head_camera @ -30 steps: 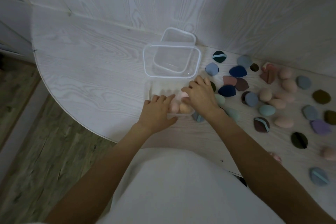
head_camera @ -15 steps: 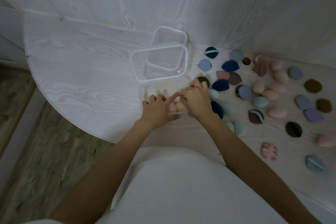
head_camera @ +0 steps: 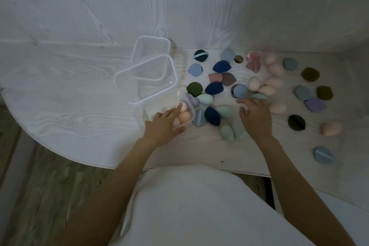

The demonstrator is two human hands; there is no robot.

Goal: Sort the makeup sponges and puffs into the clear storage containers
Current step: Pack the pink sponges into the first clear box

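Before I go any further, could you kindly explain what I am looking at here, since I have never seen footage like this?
There is no machine: a person wears a wide-angle camera on the head, which looks down at their own two bare hands, so the single picture is their own view.

They stand at a pale wooden table. The left hand rests on a small clear container that holds a few peach and pink sponges. Behind it stand two empty clear containers, one overlapping the other.

The right hand reaches, open and holding nothing, into the loose sponges and puffs spread to the right: blue, green, mint, purple and pink ones.
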